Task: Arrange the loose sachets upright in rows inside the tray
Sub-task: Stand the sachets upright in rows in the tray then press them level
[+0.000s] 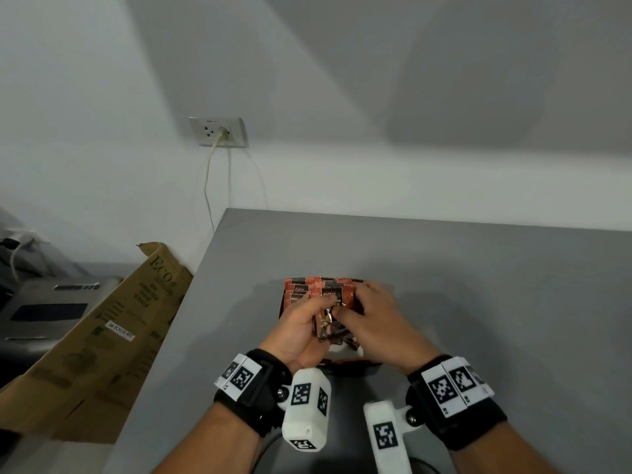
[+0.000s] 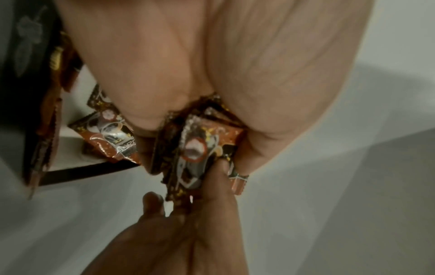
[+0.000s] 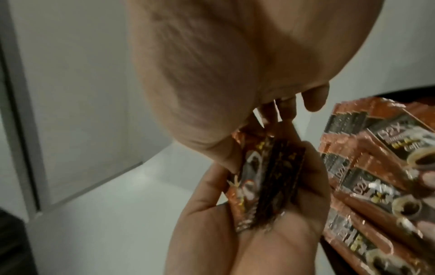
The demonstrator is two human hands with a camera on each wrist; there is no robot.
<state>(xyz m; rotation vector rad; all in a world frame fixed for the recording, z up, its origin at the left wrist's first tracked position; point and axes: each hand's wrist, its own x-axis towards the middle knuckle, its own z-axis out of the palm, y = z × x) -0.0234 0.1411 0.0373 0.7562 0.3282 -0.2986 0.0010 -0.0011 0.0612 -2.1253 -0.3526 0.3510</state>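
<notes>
Brown-and-orange coffee sachets stand upright in rows at the far end of the dark tray. They show close up at the right of the right wrist view. My left hand grips a small bundle of sachets above the tray's near part, and the bundle lies across its fingers. My right hand meets it from the right and pinches the front sachet of that bundle with its fingertips. A loose sachet lies flat on the tray's white floor.
The tray sits on a grey table close to its left edge. A flattened cardboard box leans beside that edge. A wall socket with a cable is on the white wall behind. Bare tabletop spreads to the right.
</notes>
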